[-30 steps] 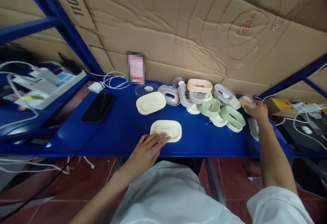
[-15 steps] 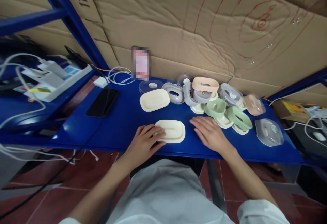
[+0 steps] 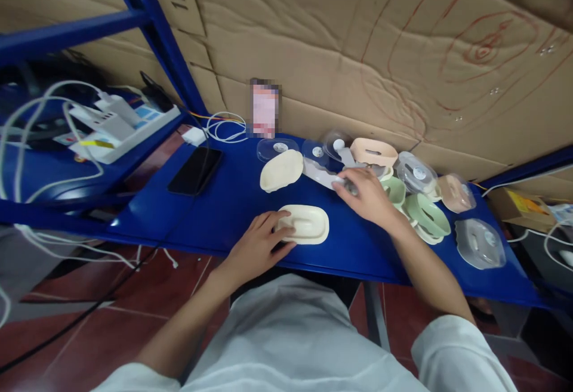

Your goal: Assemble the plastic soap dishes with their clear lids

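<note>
While L hand (image 3: 259, 238) rests, fingers apart, on cream dish (image 3: 314, 225) nr front edge of table (image 3: 215, 219), R hand (image 3: 369, 197) grips grey cover (image 3: 319, 176) mid-table; both prob. light, stiff, slick plastic, best held by rim.

A cream, rounded-oblong, shallow plastic-looking tray (image 3: 311, 224) with an inner oval contour lies flat near the front edge of the blue surface (image 3: 237, 195), its long side roughly along that edge. A pale grey, narrow-looking plastic part (image 3: 320, 175) is held tilted, nearer the back edge, its right end partly hidden.
</note>
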{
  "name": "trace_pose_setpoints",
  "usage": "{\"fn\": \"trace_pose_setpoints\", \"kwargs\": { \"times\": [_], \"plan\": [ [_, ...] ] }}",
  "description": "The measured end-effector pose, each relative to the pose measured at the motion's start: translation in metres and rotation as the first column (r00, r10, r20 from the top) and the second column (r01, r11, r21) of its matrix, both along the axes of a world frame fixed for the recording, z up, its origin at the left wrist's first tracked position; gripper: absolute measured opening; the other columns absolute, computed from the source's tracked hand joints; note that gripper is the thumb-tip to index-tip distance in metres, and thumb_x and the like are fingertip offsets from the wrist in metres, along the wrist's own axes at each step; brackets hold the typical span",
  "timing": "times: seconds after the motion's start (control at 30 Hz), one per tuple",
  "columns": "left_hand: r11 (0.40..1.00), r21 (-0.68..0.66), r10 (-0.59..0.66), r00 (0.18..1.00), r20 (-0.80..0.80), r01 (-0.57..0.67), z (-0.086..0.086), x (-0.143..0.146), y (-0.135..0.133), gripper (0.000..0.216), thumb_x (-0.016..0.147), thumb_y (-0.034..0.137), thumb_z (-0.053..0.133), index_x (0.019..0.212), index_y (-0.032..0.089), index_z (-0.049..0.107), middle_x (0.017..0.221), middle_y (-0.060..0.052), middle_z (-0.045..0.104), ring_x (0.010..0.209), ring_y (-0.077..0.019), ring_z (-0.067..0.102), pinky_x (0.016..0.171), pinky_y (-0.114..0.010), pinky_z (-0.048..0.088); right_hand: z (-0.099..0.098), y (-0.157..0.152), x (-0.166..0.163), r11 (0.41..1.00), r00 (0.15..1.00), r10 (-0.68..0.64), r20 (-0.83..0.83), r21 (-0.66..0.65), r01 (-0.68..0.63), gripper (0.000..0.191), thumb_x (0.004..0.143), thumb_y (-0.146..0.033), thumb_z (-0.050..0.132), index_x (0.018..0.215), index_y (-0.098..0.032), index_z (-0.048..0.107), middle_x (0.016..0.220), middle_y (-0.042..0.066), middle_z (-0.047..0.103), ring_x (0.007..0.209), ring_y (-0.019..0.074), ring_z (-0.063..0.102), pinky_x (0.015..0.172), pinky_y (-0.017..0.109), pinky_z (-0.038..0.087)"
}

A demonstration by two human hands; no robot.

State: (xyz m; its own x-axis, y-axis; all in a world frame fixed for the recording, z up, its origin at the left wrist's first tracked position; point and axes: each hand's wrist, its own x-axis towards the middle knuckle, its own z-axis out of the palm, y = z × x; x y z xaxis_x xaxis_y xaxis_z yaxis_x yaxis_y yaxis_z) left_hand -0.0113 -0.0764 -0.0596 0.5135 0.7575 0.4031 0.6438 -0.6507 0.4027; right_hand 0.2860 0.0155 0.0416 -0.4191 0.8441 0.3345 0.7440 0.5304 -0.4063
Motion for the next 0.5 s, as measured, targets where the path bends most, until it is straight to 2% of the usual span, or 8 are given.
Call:
{"fn": "trace_pose_setpoints", "kwargs": {
  "times": [0.1,0.17,0.2,0.27,0.33,0.4,0.43,0.5],
  "plan": [
    [1.0,-0.001,-0.007,1.0,0.017,0.007,0.0,0.0,0.001,0.021,0.106,0.031,0.066,0.124,0.024,0.074,0.148,-0.013,0.063,0.133,-0.0309,0.061,0.114,-0.052,0.055,-0.006,-0.034,0.023,0.967,0.934,-0.158,-0.321,-0.242,0.081,0.038,0.106,-0.059,0.06,0.104,-0.023,0.07,0.089,0.002,0.072,0.082,0.0203,0.068,0.078,0.032,0.054],
    [0.999,0.009,-0.031,0.999,0.032,0.031,0.001,0.0,0.001,0.02,0.106,0.029,0.065,0.123,0.022,0.074,0.142,-0.013,0.066,0.132,-0.0302,0.061,0.115,-0.052,0.054,-0.024,-0.053,0.034,0.915,0.843,-0.293,-0.45,-0.387,0.111,0.044,0.105,-0.065,0.056,0.11,-0.023,0.071,0.091,0.002,0.073,0.081,0.0199,0.069,0.074,0.031,0.056],
    [0.999,0.013,-0.052,0.998,0.041,0.052,0.001,0.0,0.001,0.019,0.106,0.029,0.065,0.122,0.022,0.074,0.139,-0.012,0.068,0.132,-0.0295,0.061,0.116,-0.051,0.054,-0.035,-0.062,0.037,0.901,0.809,-0.343,-0.477,-0.41,0.14,0.046,0.105,-0.065,0.056,0.117,-0.024,0.071,0.095,0.003,0.075,0.085,0.0209,0.071,0.077,0.033,0.059],
    [0.994,0.01,-0.106,0.992,0.062,0.105,0.001,0.0,0.001,0.016,0.106,0.029,0.066,0.117,0.022,0.074,0.133,-0.011,0.07,0.132,-0.0278,0.061,0.116,-0.049,0.055,-0.057,-0.08,0.04,0.909,0.782,-0.398,-0.48,-0.323,0.264,0.049,0.108,-0.061,0.053,0.136,-0.024,0.066,0.116,0.009,0.077,0.102,0.0246,0.074,0.091,0.04,0.061],
    [0.99,0.005,-0.143,0.987,0.077,0.143,0.001,-0.001,-0.001,0.015,0.106,0.029,0.067,0.117,0.022,0.074,0.13,-0.01,0.071,0.13,-0.0267,0.063,0.115,-0.047,0.056,-0.072,-0.097,0.038,0.92,0.816,-0.382,-0.434,-0.1,0.378,0.049,0.111,-0.053,0.049,0.15,-0.024,0.058,0.141,0.015,0.069,0.127,0.0292,0.068,0.108,0.05,0.057],
    [0.99,0.006,-0.14,0.986,0.085,0.14,0.0,-0.002,-0.003,0.022,0.105,0.03,0.068,0.126,0.022,0.072,0.134,-0.012,0.07,0.131,-0.0271,0.063,0.115,-0.047,0.057,-0.079,-0.113,0.033,0.949,0.918,-0.279,-0.281,0.064,0.308,0.048,0.112,-0.046,0.05,0.156,-0.026,0.055,0.158,0.016,0.059,0.146,0.032,0.057,0.12,0.056,0.048],
    [0.992,0.006,-0.13,0.987,0.09,0.13,-0.001,-0.002,-0.004,0.029,0.105,0.031,0.068,0.132,0.022,0.07,0.139,-0.013,0.068,0.132,-0.0274,0.063,0.114,-0.046,0.058,-0.08,-0.12,0.031,0.973,0.964,-0.201,-0.173,0.081,0.217,0.049,0.111,-0.043,0.053,0.157,-0.027,0.054,0.16,0.015,0.058,0.15,0.0326,0.054,0.124,0.059,0.043],
    [0.994,-0.016,-0.104,0.99,0.098,0.106,-0.003,-0.003,-0.006,0.043,0.104,0.032,0.07,0.146,0.024,0.062,0.152,-0.015,0.059,0.132,-0.0275,0.065,0.114,-0.046,0.059,-0.078,-0.129,0.025,0.997,0.998,-0.062,-0.005,0.05,0.062,0.049,0.11,-0.037,0.059,0.158,-0.031,0.053,0.156,0.011,0.064,0.147,0.0319,0.057,0.129,0.063,0.035]
  ]
}}
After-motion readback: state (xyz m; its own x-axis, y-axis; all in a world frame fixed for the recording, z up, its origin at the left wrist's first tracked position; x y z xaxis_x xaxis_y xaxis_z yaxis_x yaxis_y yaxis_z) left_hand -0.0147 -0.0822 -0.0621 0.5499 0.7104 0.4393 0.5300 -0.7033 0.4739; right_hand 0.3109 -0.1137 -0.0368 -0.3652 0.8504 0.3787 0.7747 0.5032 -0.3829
